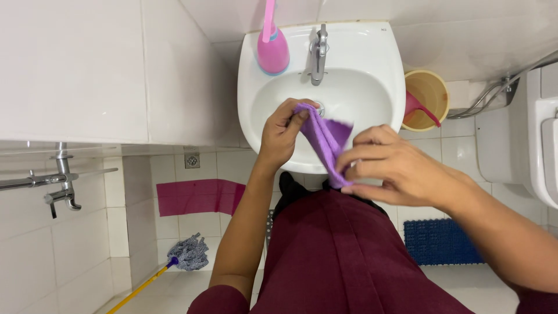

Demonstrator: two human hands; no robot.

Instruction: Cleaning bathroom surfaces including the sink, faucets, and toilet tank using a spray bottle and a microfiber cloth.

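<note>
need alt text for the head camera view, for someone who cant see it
Seen from above, a person's left hand and right hand hold a purple cloth stretched between them over a white sink. A pink brush stands beside the tap, and a mop lies on the tiled floor.

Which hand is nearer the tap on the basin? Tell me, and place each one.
Left. The left hand grips the purple cloth over the bowl, just below the tap. The right hand pinches the cloth's lower end at the basin's front rim, farther from the tap.
</note>
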